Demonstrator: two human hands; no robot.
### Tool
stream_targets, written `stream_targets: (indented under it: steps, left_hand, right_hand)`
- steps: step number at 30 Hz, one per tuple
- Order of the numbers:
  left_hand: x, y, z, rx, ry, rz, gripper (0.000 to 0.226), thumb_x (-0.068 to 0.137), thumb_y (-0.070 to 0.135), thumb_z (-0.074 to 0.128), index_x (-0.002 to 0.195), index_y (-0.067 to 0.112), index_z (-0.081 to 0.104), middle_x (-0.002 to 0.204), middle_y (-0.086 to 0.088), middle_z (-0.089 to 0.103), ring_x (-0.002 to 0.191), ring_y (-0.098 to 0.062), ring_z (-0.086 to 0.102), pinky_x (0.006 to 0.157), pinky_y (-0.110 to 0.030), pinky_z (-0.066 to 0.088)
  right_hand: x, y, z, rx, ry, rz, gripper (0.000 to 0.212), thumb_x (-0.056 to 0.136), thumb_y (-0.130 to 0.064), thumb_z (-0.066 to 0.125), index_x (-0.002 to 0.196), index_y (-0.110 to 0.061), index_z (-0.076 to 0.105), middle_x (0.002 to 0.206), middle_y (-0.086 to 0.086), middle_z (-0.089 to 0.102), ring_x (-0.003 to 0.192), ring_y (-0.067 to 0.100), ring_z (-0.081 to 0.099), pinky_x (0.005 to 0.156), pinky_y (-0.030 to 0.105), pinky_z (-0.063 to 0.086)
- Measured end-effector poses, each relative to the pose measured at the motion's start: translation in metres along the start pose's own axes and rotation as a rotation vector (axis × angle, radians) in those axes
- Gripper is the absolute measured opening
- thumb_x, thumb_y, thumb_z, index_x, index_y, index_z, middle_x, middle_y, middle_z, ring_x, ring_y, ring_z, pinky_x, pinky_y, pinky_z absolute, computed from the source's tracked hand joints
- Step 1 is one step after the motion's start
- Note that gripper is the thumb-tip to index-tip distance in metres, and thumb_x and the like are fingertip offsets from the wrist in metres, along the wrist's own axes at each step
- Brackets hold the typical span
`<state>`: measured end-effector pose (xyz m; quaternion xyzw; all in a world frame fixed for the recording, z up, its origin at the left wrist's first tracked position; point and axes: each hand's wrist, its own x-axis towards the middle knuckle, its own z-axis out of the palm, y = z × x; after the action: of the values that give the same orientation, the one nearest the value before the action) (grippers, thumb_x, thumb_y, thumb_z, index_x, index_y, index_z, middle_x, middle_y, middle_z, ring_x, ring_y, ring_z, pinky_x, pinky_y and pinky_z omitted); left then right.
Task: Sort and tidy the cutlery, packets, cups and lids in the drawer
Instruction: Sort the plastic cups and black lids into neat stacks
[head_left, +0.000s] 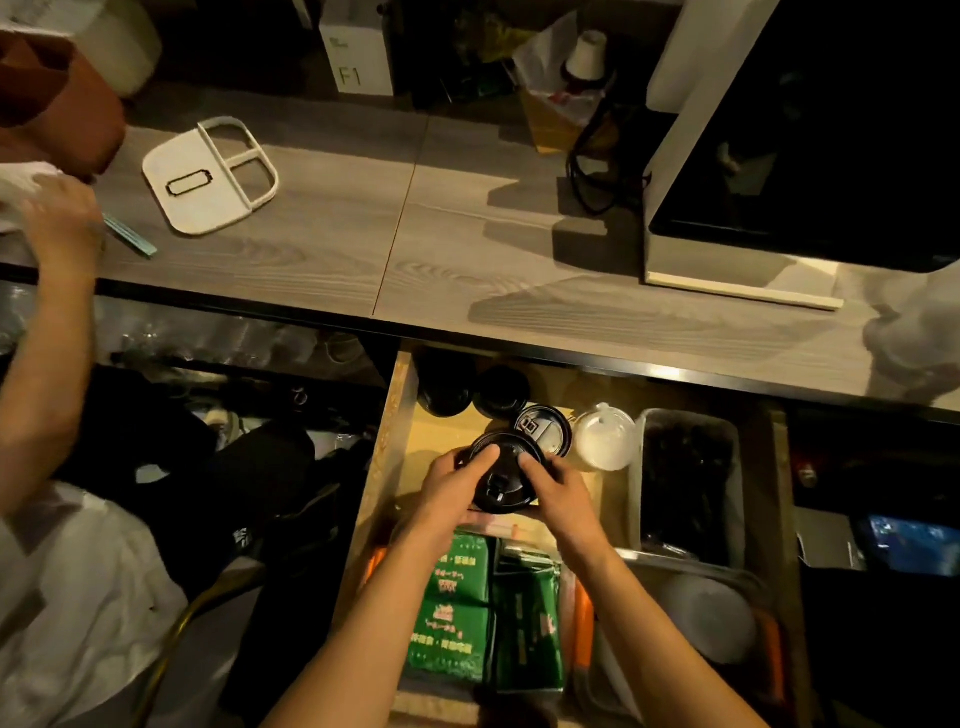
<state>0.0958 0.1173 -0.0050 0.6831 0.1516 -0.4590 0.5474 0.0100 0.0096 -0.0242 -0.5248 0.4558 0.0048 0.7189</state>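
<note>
Nearest to the camera, two bare forearms reach forward over an open wooden drawer (400, 395). Under the forearms, at the near end of the drawer, lie green packets (460, 608) with printed text, side by side, and an orange-handled thing just to their right that I cannot identify.

A little farther, both hands meet on a black lid (501, 480) in the middle of the drawer. The left hand (452, 483) grips its left edge with the thumb on top, and the right hand (563, 491) grips its right edge in the same way, so the hands are close together with the lid between them. It is not clear if it is one lid or a small stack.

Just behind this lid another black lid (543, 428) stands tilted, and beside it on the right is a white lid (605, 436). Two more dark lids (470, 389) lie at the far end of the drawer. On the right side, a metal container (688, 483) holds dark things, too dim to tell.

Beyond the drawer is a grey wood-grain counter (415, 234). On it lie a white divided lid (210, 176) and, at the right, a white appliance (753, 156) with a dark front. At the far left, another person's hand (62, 223) is on the counter edge.
</note>
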Motion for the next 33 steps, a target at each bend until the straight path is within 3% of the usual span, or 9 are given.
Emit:
stream_targets:
  steps: [2, 5, 9, 13, 16, 23, 26, 31, 33]
  left_hand:
    - [0.014, -0.001, -0.004, -0.041, 0.015, -0.013, 0.029, 0.092, 0.034, 0.068, 0.116, 0.021, 0.058, 0.112, -0.006, 0.068, 0.094, -0.017, 0.067, 0.071, -0.038, 0.061]
    - [0.032, -0.002, -0.016, -0.174, 0.036, -0.060, 0.069, 0.078, 0.040, 0.077, 0.135, 0.012, 0.051, 0.129, -0.013, 0.061, 0.112, -0.030, 0.064, 0.079, -0.046, 0.061]
    - [0.053, -0.002, -0.036, -0.279, 0.164, -0.086, 0.051, 0.092, 0.029, 0.069, 0.134, 0.009, 0.048, 0.140, -0.015, 0.050, 0.126, -0.038, 0.052, 0.070, -0.044, 0.061]
    - [0.072, -0.013, -0.042, -0.292, 0.213, -0.135, 0.065, 0.094, 0.033, 0.065, 0.148, 0.010, 0.038, 0.150, -0.016, 0.043, 0.128, -0.039, 0.051, 0.082, -0.047, 0.060]
    - [0.082, -0.021, -0.042, -0.339, 0.210, -0.154, 0.068, 0.095, 0.034, 0.064, 0.152, 0.012, 0.034, 0.152, -0.015, 0.042, 0.130, -0.037, 0.051, 0.091, -0.050, 0.057]
    - [0.093, -0.031, -0.043, -0.401, 0.228, -0.139, 0.070, 0.094, 0.033, 0.065, 0.153, 0.013, 0.031, 0.152, -0.014, 0.042, 0.134, -0.036, 0.047, 0.100, -0.056, 0.050]
    - [0.091, -0.029, -0.044, -0.389, 0.235, -0.144, 0.072, 0.094, 0.035, 0.065, 0.154, 0.014, 0.030, 0.154, -0.013, 0.040, 0.133, -0.037, 0.048, 0.098, -0.055, 0.052]
    - [0.082, -0.021, -0.041, -0.335, 0.226, -0.142, 0.064, 0.097, 0.036, 0.062, 0.153, 0.027, 0.032, 0.156, -0.008, 0.036, 0.134, -0.037, 0.045, 0.093, -0.053, 0.056]
    - [0.077, -0.015, -0.041, -0.303, 0.204, -0.114, 0.054, 0.097, 0.034, 0.061, 0.147, 0.033, 0.040, 0.154, -0.006, 0.038, 0.135, -0.035, 0.043, 0.088, -0.052, 0.058]
  right_hand:
    - [0.012, 0.000, 0.005, -0.003, -0.041, 0.004, 0.020, 0.097, -0.022, 0.059, 0.111, -0.009, 0.065, 0.104, 0.014, 0.073, 0.092, 0.021, 0.073, 0.071, 0.032, 0.060]
    - [0.036, -0.002, 0.018, -0.055, -0.092, 0.021, 0.027, 0.097, -0.032, 0.058, 0.111, -0.010, 0.066, 0.106, 0.012, 0.072, 0.096, 0.021, 0.072, 0.076, 0.038, 0.061]
    - [0.077, -0.006, 0.042, -0.250, 0.053, -0.055, 0.055, 0.091, -0.058, 0.053, 0.100, -0.007, 0.069, 0.095, 0.012, 0.073, 0.093, 0.026, 0.069, 0.086, 0.044, 0.057]
    - [0.126, -0.010, 0.063, -0.517, 0.076, -0.182, 0.039, 0.097, -0.026, 0.058, 0.131, -0.007, 0.059, 0.125, 0.007, 0.065, 0.117, 0.023, 0.060, 0.093, 0.025, 0.044]
    - [0.162, -0.001, 0.077, -0.684, 0.037, -0.249, 0.046, 0.095, -0.020, 0.061, 0.137, -0.005, 0.053, 0.131, 0.015, 0.061, 0.121, 0.030, 0.058, 0.104, 0.039, 0.047]
    - [0.198, 0.004, 0.089, -1.063, 0.069, -0.175, 0.026, 0.101, -0.023, 0.052, 0.107, -0.002, 0.067, 0.101, 0.017, 0.070, 0.091, 0.031, 0.065, 0.077, 0.035, 0.051]
    - [0.191, 0.002, 0.087, -0.935, 0.160, -0.188, 0.022, 0.097, -0.018, 0.058, 0.103, 0.000, 0.069, 0.098, 0.018, 0.070, 0.089, 0.032, 0.066, 0.077, 0.039, 0.053]
    - [0.151, -0.018, 0.074, -0.536, 0.358, -0.258, 0.025, 0.092, -0.010, 0.059, 0.113, -0.001, 0.069, 0.087, 0.013, 0.071, 0.066, 0.021, 0.060, 0.064, 0.027, 0.044]
    - [0.136, -0.021, 0.066, -0.453, 0.374, -0.254, 0.017, 0.092, -0.009, 0.056, 0.099, -0.002, 0.071, 0.076, 0.008, 0.065, 0.060, 0.015, 0.053, 0.059, 0.025, 0.040]
